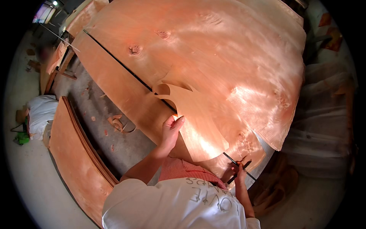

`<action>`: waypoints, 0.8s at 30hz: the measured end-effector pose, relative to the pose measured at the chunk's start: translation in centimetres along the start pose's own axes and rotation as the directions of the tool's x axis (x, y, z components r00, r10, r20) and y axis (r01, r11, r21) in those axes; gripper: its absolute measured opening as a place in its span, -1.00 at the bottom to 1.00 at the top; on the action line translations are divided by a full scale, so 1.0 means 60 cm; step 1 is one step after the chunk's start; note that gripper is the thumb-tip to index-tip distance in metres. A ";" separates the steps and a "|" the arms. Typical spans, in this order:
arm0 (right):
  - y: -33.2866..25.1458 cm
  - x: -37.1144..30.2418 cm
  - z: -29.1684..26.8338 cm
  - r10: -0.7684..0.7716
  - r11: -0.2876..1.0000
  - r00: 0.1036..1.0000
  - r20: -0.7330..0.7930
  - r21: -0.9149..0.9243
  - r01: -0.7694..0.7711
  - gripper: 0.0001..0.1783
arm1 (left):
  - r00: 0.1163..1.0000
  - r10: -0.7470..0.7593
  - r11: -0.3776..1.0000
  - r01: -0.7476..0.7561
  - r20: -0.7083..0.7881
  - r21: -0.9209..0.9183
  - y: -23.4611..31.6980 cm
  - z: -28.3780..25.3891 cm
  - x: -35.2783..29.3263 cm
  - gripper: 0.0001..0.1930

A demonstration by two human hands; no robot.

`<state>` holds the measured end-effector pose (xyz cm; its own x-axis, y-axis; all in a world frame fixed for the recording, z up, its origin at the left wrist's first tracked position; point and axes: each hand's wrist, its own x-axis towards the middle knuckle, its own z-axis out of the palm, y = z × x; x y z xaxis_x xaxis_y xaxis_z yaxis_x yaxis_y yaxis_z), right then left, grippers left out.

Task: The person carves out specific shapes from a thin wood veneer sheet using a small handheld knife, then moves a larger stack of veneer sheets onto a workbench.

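A large veneer sheet fills the upper centre and right of the frame, lying on the worktop. A loose veneer piece lies on it at centre. A veneer stack sits at lower left on the floor, with scraps between stack and worktop and a sack at the left edge

The small dark tool in the right hand is too small to identify.
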<state>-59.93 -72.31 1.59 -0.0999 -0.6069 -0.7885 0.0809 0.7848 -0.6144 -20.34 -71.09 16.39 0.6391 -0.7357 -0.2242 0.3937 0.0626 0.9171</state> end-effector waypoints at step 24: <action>-0.031 -0.032 -0.035 -0.271 0.962 0.962 0.031 -0.034 0.272 -0.69 | 0.961 -0.231 0.956 0.254 0.151 -0.149 -0.103 0.186 0.063 -0.85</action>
<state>-61.95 -72.32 4.32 -0.0875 -0.8007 -0.5927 0.0167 0.5937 -0.8045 -27.74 -81.81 13.56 0.4233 -0.8234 -0.3779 0.6366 -0.0265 0.7708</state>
